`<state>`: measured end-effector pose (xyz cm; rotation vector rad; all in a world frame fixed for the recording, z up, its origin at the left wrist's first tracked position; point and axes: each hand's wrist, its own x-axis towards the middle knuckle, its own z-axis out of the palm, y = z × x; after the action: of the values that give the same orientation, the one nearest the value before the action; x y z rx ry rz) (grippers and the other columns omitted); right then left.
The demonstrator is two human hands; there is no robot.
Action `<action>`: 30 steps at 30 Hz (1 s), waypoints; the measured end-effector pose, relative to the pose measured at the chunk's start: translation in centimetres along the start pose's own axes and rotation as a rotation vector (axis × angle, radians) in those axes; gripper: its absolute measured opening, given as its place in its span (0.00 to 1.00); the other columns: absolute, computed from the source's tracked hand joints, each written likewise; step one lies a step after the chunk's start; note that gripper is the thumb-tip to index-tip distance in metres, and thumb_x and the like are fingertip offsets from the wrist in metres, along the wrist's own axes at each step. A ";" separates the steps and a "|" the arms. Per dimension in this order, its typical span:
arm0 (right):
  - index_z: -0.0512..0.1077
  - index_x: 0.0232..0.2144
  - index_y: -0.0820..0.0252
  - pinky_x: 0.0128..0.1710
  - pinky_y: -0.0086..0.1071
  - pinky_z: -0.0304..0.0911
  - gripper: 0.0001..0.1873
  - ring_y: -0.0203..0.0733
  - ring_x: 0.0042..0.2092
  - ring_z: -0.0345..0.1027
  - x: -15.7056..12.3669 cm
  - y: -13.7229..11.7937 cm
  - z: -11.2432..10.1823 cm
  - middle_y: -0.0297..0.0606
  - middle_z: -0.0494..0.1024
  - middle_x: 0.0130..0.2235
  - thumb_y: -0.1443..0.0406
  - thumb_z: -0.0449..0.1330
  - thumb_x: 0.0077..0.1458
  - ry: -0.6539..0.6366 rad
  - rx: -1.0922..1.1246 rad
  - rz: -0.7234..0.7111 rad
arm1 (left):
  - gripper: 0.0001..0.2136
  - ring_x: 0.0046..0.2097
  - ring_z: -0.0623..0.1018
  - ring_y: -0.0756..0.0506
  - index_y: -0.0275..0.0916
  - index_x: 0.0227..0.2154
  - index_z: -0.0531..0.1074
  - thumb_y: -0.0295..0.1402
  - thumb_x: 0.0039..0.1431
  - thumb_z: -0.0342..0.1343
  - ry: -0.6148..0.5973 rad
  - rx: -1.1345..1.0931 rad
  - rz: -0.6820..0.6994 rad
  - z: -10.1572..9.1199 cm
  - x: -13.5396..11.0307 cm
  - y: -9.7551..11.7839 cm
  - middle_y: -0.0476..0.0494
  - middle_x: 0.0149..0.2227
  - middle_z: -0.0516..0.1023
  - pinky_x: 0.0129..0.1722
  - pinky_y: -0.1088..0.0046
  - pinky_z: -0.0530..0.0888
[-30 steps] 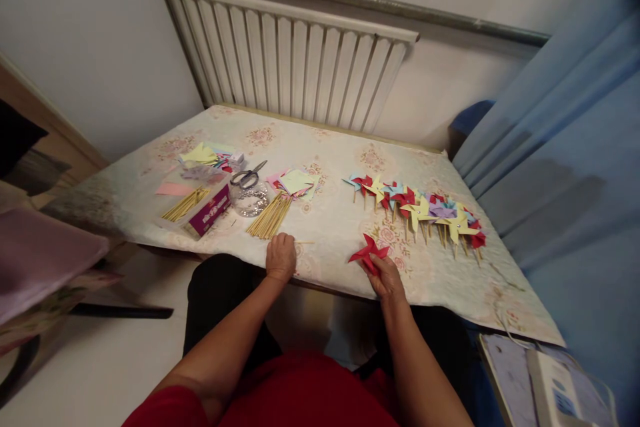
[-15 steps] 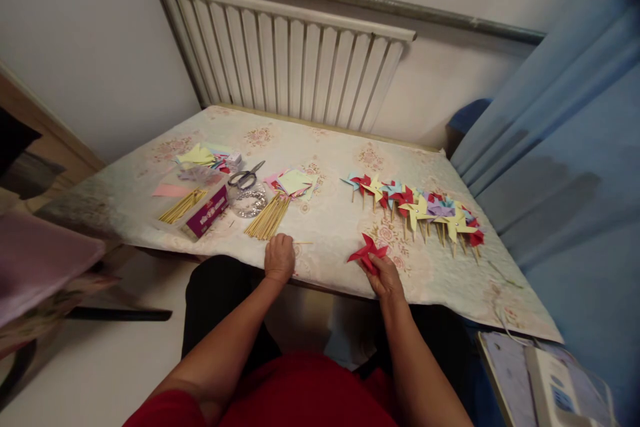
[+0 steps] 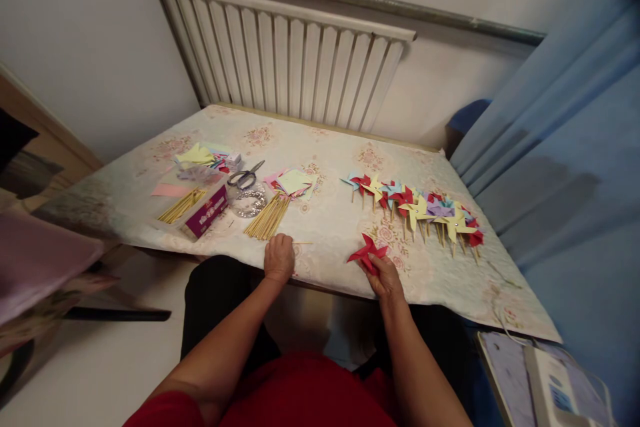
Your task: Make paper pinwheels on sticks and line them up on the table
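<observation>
My right hand (image 3: pixel 385 275) pinches a red paper pinwheel (image 3: pixel 367 251) just above the table's front edge. My left hand (image 3: pixel 279 258) is closed near that same edge, and a thin stick (image 3: pixel 303 243) pokes out of it to the right. Beyond my left hand lies a bundle of wooden sticks (image 3: pixel 269 216). Coloured paper squares (image 3: pixel 295 183) are piled at the bundle's far end. To its left is a round clear dish of small shiny pieces (image 3: pixel 249 201), with scissors (image 3: pixel 245 177) at its far rim.
Finished pinwheels (image 3: pixel 417 210) in several colours lie in a row on the right. At the left are a purple box (image 3: pixel 207 211), more sticks (image 3: pixel 183 205) and folded paper (image 3: pixel 199 155). A radiator (image 3: pixel 290 60) stands behind the table; a blue curtain (image 3: pixel 565 167) hangs at right.
</observation>
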<state>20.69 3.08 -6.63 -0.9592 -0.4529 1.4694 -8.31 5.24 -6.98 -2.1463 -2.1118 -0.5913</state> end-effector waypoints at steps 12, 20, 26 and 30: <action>0.75 0.35 0.58 0.55 0.46 0.68 0.17 0.39 0.38 0.76 -0.2 -0.1 0.2 0.33 0.82 0.36 0.70 0.71 0.38 0.001 0.021 0.007 | 0.08 0.43 0.68 0.39 0.38 0.36 0.71 0.29 0.63 0.46 0.023 0.033 0.013 0.3 0.0 -0.1 0.38 0.39 0.71 0.44 0.62 0.65; 0.75 0.35 0.57 0.54 0.46 0.69 0.17 0.40 0.38 0.77 0.1 0.1 -0.2 0.32 0.82 0.36 0.70 0.70 0.39 -0.006 0.022 0.004 | 0.07 0.43 0.68 0.39 0.38 0.35 0.71 0.28 0.62 0.47 0.053 0.028 0.028 0.3 0.0 -0.2 0.38 0.37 0.71 0.43 0.62 0.65; 0.75 0.36 0.58 0.55 0.47 0.67 0.17 0.40 0.39 0.77 0.2 0.2 -0.3 0.33 0.82 0.37 0.70 0.70 0.40 -0.014 0.026 0.005 | 0.07 0.43 0.68 0.39 0.38 0.36 0.71 0.28 0.61 0.48 0.051 0.018 0.032 0.6 0.0 -0.3 0.38 0.37 0.71 0.43 0.62 0.65; 0.75 0.36 0.58 0.55 0.48 0.67 0.17 0.40 0.39 0.77 0.2 0.2 -0.2 0.34 0.82 0.37 0.70 0.70 0.40 -0.007 0.033 0.009 | 0.07 0.43 0.68 0.39 0.38 0.35 0.71 0.29 0.61 0.47 0.048 0.020 0.027 0.6 0.0 -0.3 0.38 0.38 0.71 0.43 0.62 0.65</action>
<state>20.77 3.15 -6.93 -0.9309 -0.4287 1.4840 -8.46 5.41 -7.60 -2.1245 -2.0529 -0.6107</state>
